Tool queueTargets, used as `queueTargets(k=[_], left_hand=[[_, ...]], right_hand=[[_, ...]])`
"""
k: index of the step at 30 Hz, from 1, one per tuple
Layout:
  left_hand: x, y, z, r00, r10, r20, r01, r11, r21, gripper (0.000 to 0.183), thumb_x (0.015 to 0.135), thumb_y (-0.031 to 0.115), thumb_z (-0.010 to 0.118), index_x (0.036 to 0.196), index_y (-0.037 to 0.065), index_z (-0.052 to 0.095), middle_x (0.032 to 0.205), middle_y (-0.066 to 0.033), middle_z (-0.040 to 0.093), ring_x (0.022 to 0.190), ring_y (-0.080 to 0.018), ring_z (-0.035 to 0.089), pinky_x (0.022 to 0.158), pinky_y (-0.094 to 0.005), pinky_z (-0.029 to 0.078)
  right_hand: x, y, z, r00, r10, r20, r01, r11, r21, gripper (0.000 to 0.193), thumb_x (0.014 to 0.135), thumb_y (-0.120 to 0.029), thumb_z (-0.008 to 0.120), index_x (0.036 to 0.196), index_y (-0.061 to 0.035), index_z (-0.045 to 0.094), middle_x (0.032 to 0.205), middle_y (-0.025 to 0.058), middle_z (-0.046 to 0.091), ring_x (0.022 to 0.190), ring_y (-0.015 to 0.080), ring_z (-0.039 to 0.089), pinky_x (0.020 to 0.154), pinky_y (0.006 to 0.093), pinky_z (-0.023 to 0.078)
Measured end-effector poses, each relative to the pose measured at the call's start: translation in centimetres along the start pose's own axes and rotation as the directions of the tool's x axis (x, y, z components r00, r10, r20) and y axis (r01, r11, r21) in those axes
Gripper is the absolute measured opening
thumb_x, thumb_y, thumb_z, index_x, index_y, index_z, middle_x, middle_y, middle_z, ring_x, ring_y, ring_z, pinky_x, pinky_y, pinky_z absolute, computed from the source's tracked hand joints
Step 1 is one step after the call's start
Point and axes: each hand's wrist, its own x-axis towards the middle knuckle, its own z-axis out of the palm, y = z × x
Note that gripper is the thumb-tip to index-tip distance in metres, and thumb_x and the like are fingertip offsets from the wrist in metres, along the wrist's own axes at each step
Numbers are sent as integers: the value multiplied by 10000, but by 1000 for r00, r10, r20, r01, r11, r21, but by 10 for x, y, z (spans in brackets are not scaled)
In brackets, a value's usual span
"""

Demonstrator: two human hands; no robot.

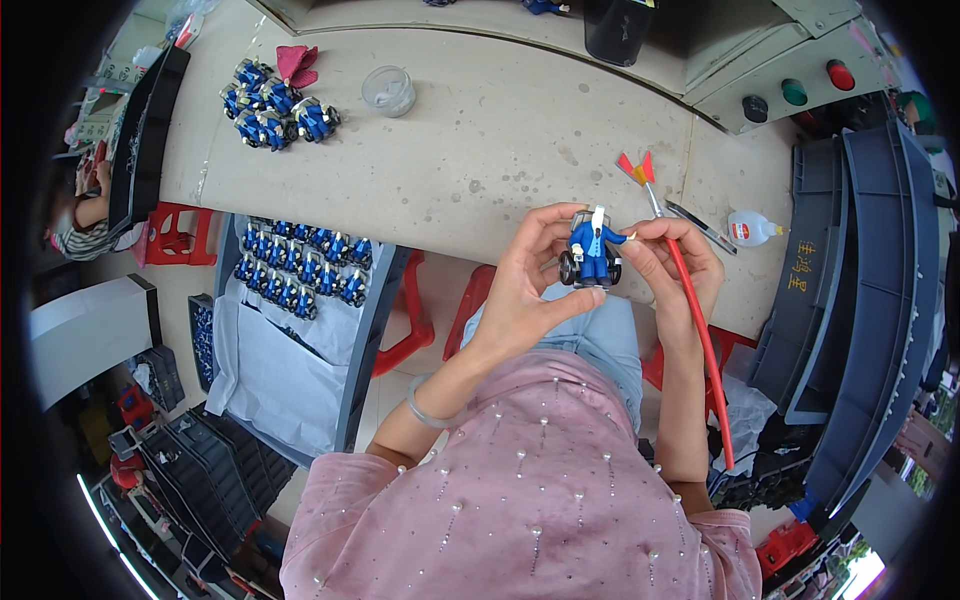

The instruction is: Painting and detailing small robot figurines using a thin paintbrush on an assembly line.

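A small figurine (596, 245) in a blue suit, seated between black wheels, is held upright above the table's near edge. My left hand (532, 275) is closed around its left side, with the thumb under the base. My right hand (682, 262) pinches the figurine's outstretched arm between thumb and fingertips. The same hand also holds a long brush (697, 320) with a red handle, a silver collar and a split red-orange tip pointing away from me. The figurine's head looks plain white; its back is hidden.
Several similar figurines (270, 105) cluster on the table (480, 130) at far left, near a clear cup (388, 91) and red cloth (297, 65). A tray (290, 370) of figurines stands left. Tweezers (702, 226) and a white bottle (752, 228) lie right; grey crates (850, 280) stand beyond.
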Motion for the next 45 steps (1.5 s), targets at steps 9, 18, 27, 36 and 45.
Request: queueTargets(k=[9,18,27,36,45], left_hand=[[0,-1,-3,997,-69,43,73,992,-108,766,717,-33,744,1366,50,347,1220,-100,506,1129,-165,506,953,-320,447],[1,-4,0,954,-120,274,269,746,-609,661,924,114,579,1469,55,209,1324,-121,445,1082,-242,574,915,-361,500],[3,-10,1,996,27,80,-12,983,-183,555,896,73,612,1386,23,355,1259,-97,485,1025,-198,595,892,-315,483],[-1,-12,3,997,32,75,-32,999,-4,556,845,5,649,1344,10,403,1242,-99,521,1059,-164,570,909,-299,460],[-2,-11,1,991,-37,130,58,985,-160,530,864,55,646,1332,-2,404,1193,-89,517,991,-148,578,893,-280,455]], right_hand=[[-2,-3,3,1000,-11,-14,12,1000,26,163,790,56,696,921,29,603,898,103,651,861,149,633,786,266,496],[-5,-1,3,994,-94,-57,96,994,51,161,791,81,684,917,38,593,916,132,646,889,177,628,816,295,498],[2,0,-4,998,-60,-27,59,998,-37,130,825,3,678,933,10,606,977,121,655,937,158,604,879,298,452],[6,-4,1,1000,-19,-20,18,998,-58,128,816,-20,694,913,6,613,891,60,642,884,124,575,848,268,434],[7,-7,-1,998,-47,-37,45,998,-36,122,795,-4,706,867,-2,607,843,42,622,834,111,566,779,247,448]])
